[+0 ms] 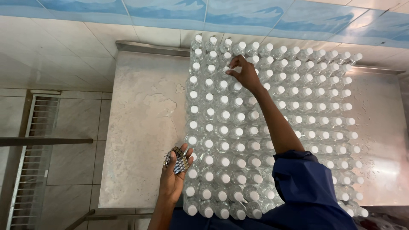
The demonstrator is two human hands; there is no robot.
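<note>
Reaching far across the tabletop (140,127), the right hand (243,73) pinches its fingers together on a white-capped clear plastic bottle (224,71) standing upright in the back rows, while the nearer left hand (174,174) cups a stack of small silvery labels (179,161).

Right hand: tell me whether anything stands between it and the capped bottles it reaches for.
Nothing visible does. The right hand is already at the white caps of the clear bottles near the far rows; only open air lies around its fingers.
</note>
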